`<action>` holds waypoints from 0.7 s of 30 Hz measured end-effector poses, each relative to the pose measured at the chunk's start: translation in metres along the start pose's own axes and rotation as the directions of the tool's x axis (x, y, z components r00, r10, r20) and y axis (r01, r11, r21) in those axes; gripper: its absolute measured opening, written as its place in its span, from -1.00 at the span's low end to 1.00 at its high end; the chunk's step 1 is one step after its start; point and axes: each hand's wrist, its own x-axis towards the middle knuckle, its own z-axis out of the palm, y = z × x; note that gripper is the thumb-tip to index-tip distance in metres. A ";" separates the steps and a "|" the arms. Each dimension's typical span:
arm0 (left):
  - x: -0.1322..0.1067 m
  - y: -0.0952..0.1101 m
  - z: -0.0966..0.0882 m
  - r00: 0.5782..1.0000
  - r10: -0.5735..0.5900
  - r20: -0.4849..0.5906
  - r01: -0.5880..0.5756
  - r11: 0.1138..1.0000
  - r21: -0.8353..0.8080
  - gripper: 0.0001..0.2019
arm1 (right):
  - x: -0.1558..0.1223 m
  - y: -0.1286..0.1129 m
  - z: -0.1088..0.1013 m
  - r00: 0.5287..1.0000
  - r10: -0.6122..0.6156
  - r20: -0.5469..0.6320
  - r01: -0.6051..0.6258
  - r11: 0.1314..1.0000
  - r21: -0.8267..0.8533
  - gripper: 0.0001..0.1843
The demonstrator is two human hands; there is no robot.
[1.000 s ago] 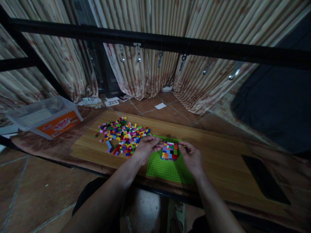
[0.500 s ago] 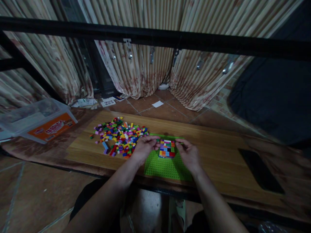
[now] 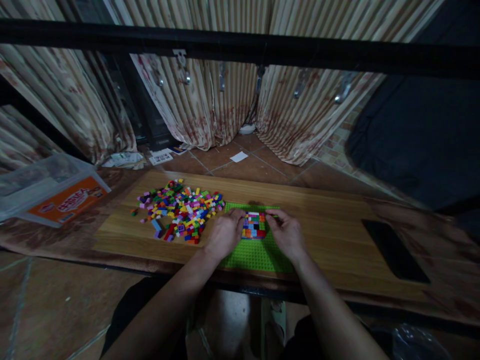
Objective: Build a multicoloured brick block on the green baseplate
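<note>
A small rectangular block of multicoloured toy bricks sits over the green studded baseplate. My left hand is closed at the block's left edge, its curled fingers covering part of that side. At the upper right corner, the thumb and fingertips of my right hand pinch the block's edge. Whether a loose brick is also between the fingers is hidden. Left of the baseplate lies a heap of loose toy bricks in many colours.
The baseplate and heap lie on a long wooden board. A dark flat phone-like slab rests at its right end. A clear plastic bin with an orange label stands at left. A black bar with hooks crosses in front of striped curtains.
My left hand has turned and closed further over the block's left side, covering more of it. The right hand stays at the right corner. The whole view has shifted slightly.
</note>
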 end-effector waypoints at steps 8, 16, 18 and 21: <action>0.002 -0.003 0.004 0.993 0.108 0.046 -0.113 0.983 0.142 -0.75 | 0.000 -0.004 0.001 1.000 -0.004 0.021 0.005 1.000 -0.016 -0.71; 0.004 -0.004 0.015 0.997 0.004 -0.082 0.001 0.998 0.063 -0.76 | -0.001 -0.002 0.002 1.000 -0.003 0.030 0.005 0.998 -0.055 -0.71; 0.003 -0.005 0.018 0.993 -0.020 -0.119 0.021 1.000 0.009 -0.73 | -0.002 -0.002 0.002 0.999 0.004 0.037 -0.002 0.998 -0.060 -0.71; 0.002 -0.005 0.022 0.988 -0.042 -0.149 0.038 0.999 -0.027 -0.70 | -0.003 -0.004 0.003 0.999 0.007 0.047 -0.004 0.998 -0.064 -0.70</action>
